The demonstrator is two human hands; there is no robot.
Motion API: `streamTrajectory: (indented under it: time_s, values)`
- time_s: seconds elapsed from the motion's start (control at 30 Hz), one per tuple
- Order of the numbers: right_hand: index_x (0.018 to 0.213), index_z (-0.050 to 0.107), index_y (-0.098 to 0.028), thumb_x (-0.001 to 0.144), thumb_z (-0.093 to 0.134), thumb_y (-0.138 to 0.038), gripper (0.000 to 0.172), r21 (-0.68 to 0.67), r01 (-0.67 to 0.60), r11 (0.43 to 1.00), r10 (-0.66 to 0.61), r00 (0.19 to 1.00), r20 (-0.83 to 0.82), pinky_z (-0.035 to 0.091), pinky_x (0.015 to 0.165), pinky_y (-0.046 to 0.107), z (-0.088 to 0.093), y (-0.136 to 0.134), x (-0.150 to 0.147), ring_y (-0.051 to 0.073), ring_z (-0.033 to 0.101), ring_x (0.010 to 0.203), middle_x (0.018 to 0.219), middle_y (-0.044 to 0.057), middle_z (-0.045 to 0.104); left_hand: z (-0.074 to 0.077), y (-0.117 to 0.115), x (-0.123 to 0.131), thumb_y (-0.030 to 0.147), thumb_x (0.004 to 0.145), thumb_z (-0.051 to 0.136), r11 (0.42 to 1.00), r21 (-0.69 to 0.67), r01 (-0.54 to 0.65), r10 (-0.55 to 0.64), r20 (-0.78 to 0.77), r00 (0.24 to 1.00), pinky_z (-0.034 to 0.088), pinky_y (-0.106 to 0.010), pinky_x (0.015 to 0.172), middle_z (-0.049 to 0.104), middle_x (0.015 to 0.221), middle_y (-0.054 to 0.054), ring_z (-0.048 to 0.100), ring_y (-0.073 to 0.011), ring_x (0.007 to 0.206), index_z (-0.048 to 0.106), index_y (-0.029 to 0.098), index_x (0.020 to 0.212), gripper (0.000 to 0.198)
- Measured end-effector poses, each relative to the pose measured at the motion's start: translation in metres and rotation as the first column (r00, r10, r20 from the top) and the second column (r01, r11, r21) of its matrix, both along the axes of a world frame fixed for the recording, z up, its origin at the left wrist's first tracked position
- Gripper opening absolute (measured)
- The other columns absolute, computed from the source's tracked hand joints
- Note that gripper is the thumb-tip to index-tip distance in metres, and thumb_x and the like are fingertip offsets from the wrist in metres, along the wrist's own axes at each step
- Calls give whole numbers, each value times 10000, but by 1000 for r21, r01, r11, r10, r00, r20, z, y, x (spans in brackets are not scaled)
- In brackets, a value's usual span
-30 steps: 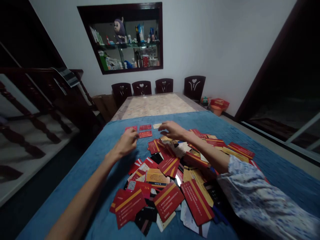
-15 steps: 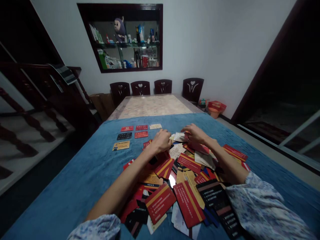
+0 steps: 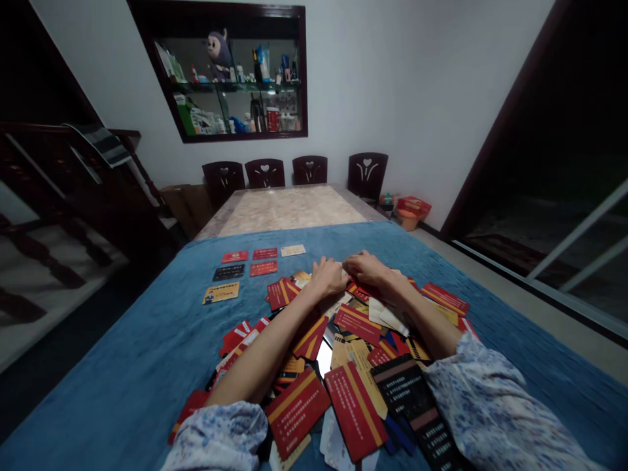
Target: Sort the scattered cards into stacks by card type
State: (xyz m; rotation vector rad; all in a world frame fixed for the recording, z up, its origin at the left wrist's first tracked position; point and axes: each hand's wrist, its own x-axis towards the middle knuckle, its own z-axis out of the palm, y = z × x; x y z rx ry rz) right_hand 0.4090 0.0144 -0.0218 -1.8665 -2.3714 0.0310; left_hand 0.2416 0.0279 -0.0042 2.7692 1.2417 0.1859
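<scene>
A large messy pile of cards (image 3: 358,320), red, black, yellow and white, lies in front of me. At its far edge my left hand (image 3: 330,276) has bent fingers down among the cards; what they grip is hidden. Close beside it, almost touching, my right hand (image 3: 367,267) is curled over a card, and a pale edge shows between the hands. To the left, apart from the pile, lie several single cards in short rows: red cards (image 3: 265,254), a black card (image 3: 228,273), a yellow card (image 3: 220,293) with a small figure, and a cream card (image 3: 293,250).
A blue cloth (image 3: 142,333) covers the near part of the table, and the bare pale tabletop (image 3: 289,206) shows beyond it. Dark chairs (image 3: 265,173) stand at the far end. An orange bin (image 3: 408,219) is on the floor at the right.
Both hands have come closer together at the pile's far edge. The pale card that showed at my right hand is now mostly hidden. The view has turned slightly right.
</scene>
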Motion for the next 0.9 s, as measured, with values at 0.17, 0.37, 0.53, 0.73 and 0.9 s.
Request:
streamTrajectory:
  time_s: [0.17, 0.37, 0.53, 0.73, 0.9]
  values:
    - [1021, 728, -235, 863, 516, -177, 270, -20, -24, 999, 25, 1000, 15, 380, 856, 338, 3, -1, -1, 260, 534, 1064, 1176, 84, 676, -2, 4, -3, 500, 903, 497, 999, -27, -33, 33, -11, 999, 440, -506, 969, 631, 1221, -246, 487, -385, 1236, 711, 90, 1067, 491]
    - [1097, 720, -228, 893, 521, -306, 295, -2, -108, 994, 108, 994, 0, 354, 895, 376, -2, 2, 3, 255, 526, 988, 1154, 112, 651, 6, 5, -11, 489, 867, 565, 997, -66, -47, 44, -53, 998, 425, -506, 1015, 615, 1263, -199, 448, -362, 1270, 718, 111, 1026, 437]
    - [1023, 719, -195, 855, 552, -303, 260, 8, -163, 987, 163, 986, -39, 353, 906, 372, -5, 6, 6, 252, 526, 974, 1081, 114, 652, 10, 3, -15, 444, 859, 600, 996, -90, -20, 16, -45, 999, 431, -508, 1007, 625, 1241, -186, 455, -349, 1256, 720, 123, 997, 369]
    - [1066, 706, -172, 835, 563, -267, 287, 8, -187, 982, 187, 978, -95, 360, 907, 365, -9, 9, 6, 237, 543, 928, 1054, 119, 667, 8, 0, -16, 366, 880, 597, 998, -64, -7, 5, -44, 999, 421, -514, 1007, 641, 1200, -186, 477, -341, 1232, 717, 121, 1001, 299]
    - [1126, 717, -201, 862, 540, -241, 321, 40, -174, 984, 177, 982, -68, 353, 890, 357, -12, 10, 5, 216, 545, 879, 1049, 110, 665, 6, -1, -16, 310, 888, 569, 999, -48, 19, -21, -40, 999, 422, -509, 990, 644, 1191, -212, 499, -346, 1221, 712, 104, 1005, 276]
